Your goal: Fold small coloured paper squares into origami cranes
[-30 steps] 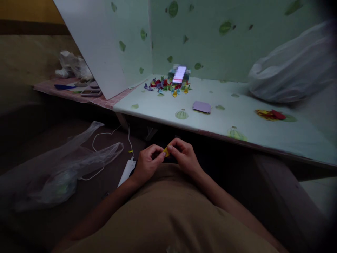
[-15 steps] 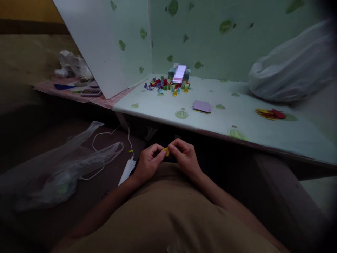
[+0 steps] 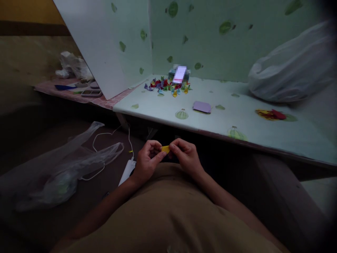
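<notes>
Two hands meet just below the middle of the frame, in front of our shirt [image 3: 168,203], with one small yellow paper [image 3: 165,149] stretched between them. Our left hand [image 3: 147,160] pinches its left end, the thumb along the near face and the other fingers curled; our right hand [image 3: 186,158] has thumb and forefinger closed at the right end. Neither grip is wide.

What has changed is small. Half a second ago the paper showed as a stubby, angular patch close under the fingertips; now it lies broader and flatter across the gap, and our thumbs stand a little further apart. We take this as a shift of hold, with the shaping of the paper still under way rather than done. Its creases are too small for us to tell.

Up on the table [image 3: 155,105], nothing seems to have moved. The folded figures [image 3: 165,83] crowd the upper middle of the frame, next to the phone [image 3: 179,74]. The purple stack [image 3: 202,106] lies right of centre, and the red and yellow pile [image 3: 271,115] sits further right, near the white bag [image 3: 289,66].
</notes>
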Available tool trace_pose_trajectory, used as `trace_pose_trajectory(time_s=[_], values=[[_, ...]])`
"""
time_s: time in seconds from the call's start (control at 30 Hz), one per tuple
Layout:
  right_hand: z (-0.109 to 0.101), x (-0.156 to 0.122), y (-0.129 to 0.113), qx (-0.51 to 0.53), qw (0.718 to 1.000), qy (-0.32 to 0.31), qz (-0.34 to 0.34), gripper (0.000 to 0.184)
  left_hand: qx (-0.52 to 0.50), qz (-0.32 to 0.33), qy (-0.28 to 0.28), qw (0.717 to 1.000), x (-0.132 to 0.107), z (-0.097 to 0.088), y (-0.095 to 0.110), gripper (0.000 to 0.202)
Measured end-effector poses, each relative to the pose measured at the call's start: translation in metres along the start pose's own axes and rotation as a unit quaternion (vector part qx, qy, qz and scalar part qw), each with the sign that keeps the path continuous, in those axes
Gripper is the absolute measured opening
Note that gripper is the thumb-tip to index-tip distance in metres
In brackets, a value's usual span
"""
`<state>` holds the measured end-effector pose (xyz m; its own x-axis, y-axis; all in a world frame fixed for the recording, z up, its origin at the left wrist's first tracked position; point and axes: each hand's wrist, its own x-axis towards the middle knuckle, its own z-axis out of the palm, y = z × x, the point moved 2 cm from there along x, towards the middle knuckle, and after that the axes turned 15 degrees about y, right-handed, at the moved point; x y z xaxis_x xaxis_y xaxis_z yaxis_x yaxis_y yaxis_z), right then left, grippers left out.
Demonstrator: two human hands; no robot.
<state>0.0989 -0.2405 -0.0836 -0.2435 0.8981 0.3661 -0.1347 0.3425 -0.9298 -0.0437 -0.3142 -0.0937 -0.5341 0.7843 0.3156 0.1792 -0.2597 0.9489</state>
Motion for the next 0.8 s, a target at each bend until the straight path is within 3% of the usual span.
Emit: trace_pose_trajectory(time_s=[0.33,0.67,0.8], values=[[0.001,0.000,0.001,0.037,0.999,0.011,-0.006,0.018,0.003,0.017,0.045,0.999,0.000,-0.001,-0.003,0.014],[0.002,-0.001,0.000,0.019,1.000,-0.002,-0.023,0.016,0.045,0.135,0.063,0.988,0.002,-0.004,0.008,0.004],[0.003,-0.002,-0.001,0.008,0.999,-0.006,-0.037,0.016,0.025,0.102,0.068,0.992,0.001,-0.005,0.004,0.005]])
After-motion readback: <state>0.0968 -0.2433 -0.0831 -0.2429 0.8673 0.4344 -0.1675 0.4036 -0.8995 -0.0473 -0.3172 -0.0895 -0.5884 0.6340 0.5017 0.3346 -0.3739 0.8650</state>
